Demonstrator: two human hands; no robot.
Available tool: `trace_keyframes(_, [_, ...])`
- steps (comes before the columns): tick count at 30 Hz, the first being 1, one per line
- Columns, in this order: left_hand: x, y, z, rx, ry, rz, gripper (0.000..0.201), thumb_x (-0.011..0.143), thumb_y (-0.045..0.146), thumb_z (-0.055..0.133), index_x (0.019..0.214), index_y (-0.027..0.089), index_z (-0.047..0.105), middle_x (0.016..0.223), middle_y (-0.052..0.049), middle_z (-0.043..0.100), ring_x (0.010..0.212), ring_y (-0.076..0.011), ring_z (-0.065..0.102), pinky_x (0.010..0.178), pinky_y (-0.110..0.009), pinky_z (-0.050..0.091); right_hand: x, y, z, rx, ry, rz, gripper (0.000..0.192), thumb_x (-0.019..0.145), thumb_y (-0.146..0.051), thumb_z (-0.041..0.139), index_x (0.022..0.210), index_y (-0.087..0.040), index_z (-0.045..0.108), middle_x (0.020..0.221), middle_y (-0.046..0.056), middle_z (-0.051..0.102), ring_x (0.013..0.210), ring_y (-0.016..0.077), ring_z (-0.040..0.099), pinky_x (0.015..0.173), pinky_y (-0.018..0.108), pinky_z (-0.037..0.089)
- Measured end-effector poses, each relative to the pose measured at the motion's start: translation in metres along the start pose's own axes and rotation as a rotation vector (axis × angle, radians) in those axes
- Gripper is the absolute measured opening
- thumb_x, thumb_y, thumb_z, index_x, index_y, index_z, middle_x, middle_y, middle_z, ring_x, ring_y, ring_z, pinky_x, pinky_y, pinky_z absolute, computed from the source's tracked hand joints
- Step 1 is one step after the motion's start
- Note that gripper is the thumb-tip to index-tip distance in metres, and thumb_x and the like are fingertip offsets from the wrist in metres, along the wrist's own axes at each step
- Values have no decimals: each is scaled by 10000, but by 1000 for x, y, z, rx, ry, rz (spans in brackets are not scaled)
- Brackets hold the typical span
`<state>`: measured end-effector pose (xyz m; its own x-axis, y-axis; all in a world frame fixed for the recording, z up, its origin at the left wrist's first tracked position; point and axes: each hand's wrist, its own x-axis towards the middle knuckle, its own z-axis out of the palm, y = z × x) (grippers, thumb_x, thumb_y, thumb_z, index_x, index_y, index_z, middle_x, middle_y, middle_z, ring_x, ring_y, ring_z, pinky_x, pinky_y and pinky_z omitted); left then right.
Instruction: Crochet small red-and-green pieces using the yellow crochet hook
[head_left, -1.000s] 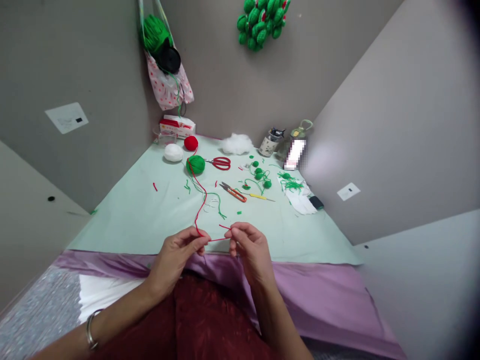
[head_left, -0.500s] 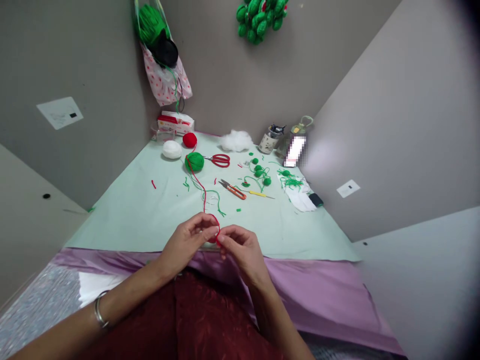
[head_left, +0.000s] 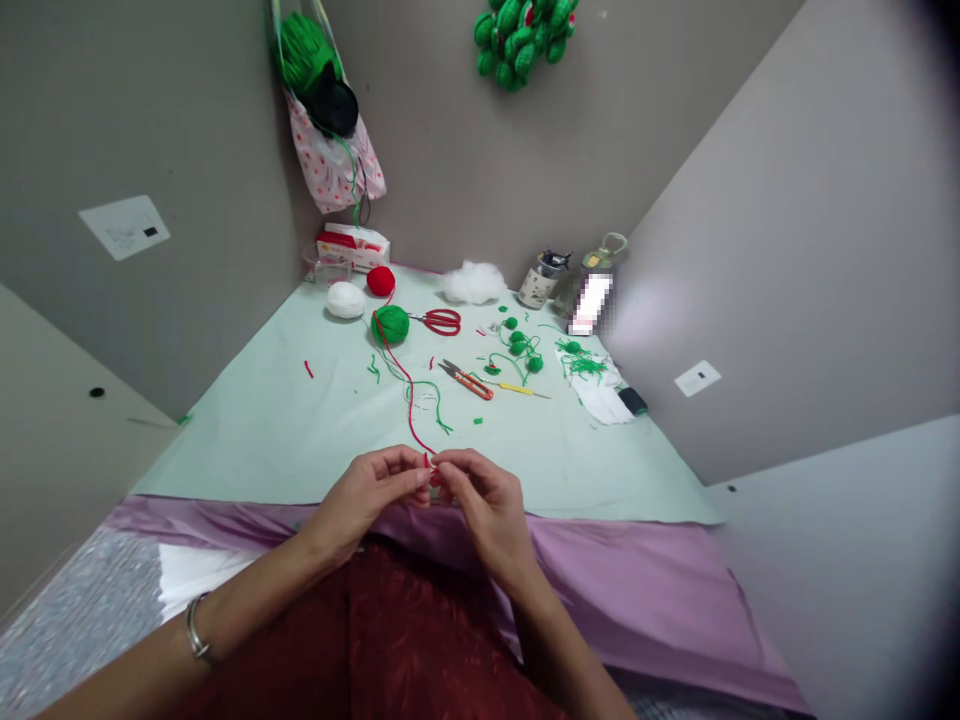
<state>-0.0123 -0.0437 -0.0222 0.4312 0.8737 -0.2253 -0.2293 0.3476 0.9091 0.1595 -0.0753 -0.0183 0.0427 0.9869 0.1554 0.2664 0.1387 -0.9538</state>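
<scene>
Close to the table's front edge, my left hand (head_left: 379, 490) and my right hand (head_left: 480, 495) meet, fingertips pinched together on red yarn (head_left: 412, 415). A small red piece of yarn work shows between the fingers, mostly hidden by them. From there the strand runs up the table, across a green yarn ball (head_left: 390, 325), to a red yarn ball (head_left: 380, 281). A white yarn ball (head_left: 346, 300) sits to its left. Orange thread snips (head_left: 466, 380) and a yellow-handled crochet hook (head_left: 514, 388) lie beyond my hands.
Red-handled scissors (head_left: 441, 321) lie beside the green ball. White stuffing (head_left: 474, 283), a pen cup (head_left: 538, 283) and a phone (head_left: 590, 303) stand at the back. Small green crocheted balls (head_left: 517, 345) and a white cloth (head_left: 604, 395) are to the right. A bag (head_left: 334, 165) hangs on the wall.
The red strand now enters my fingers from above at a slant instead of looping over the left fingers. My left hand has lowered slightly, and both pinches have shifted on the yarn.
</scene>
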Motion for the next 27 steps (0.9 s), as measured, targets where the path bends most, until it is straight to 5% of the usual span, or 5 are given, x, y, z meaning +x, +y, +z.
trace_keyframes(4, [1, 2, -1, -132, 27, -56, 234, 771, 347, 867, 804, 169, 720, 856, -19, 735, 797, -149, 685, 802, -274, 573, 45, 0, -35, -744, -81, 2, 299, 1052, -307, 453, 1124, -195, 720, 928, 58, 771, 736, 152, 701, 725, 262, 552])
trace_keyframes(7, [1, 7, -4, -194, 55, -62, 252, 754, 318, 894, 806, 178, 692, 856, -1, 731, 783, -127, 697, 815, -258, 585, 90, 7, -62, -972, -71, 41, 263, 1020, -214, 497, 1190, -210, 697, 1205, 126, 727, 1018, 229, 709, 877, 334, 528])
trace_keyframes(11, [0, 12, -8, -230, 79, -46, 267, 752, 290, 906, 821, 179, 674, 830, 11, 730, 757, -115, 706, 808, -245, 593, 127, 24, -83, -1233, -111, 142, 238, 1015, -169, 515, 1181, -119, 678, 1191, 187, 699, 1135, 288, 679, 940, 439, 544])
trace_keyframes(19, [-1, 17, 1, -232, 87, -12, 338, 722, 294, 935, 887, 187, 660, 793, 24, 745, 762, -113, 700, 808, -248, 574, 126, 38, -97, -1390, -241, 136, 368, 982, -384, 664, 1285, -178, 628, 1307, 98, 661, 1121, 241, 683, 946, 467, 603])
trace_keyframes(27, [1, 23, 2, -171, 126, 45, 299, 769, 272, 899, 933, 178, 667, 838, 3, 753, 863, -115, 678, 853, -231, 494, 97, 13, -109, -1213, -53, 59, 272, 949, -103, 485, 1151, -157, 660, 1063, 125, 739, 964, 249, 696, 775, 351, 509])
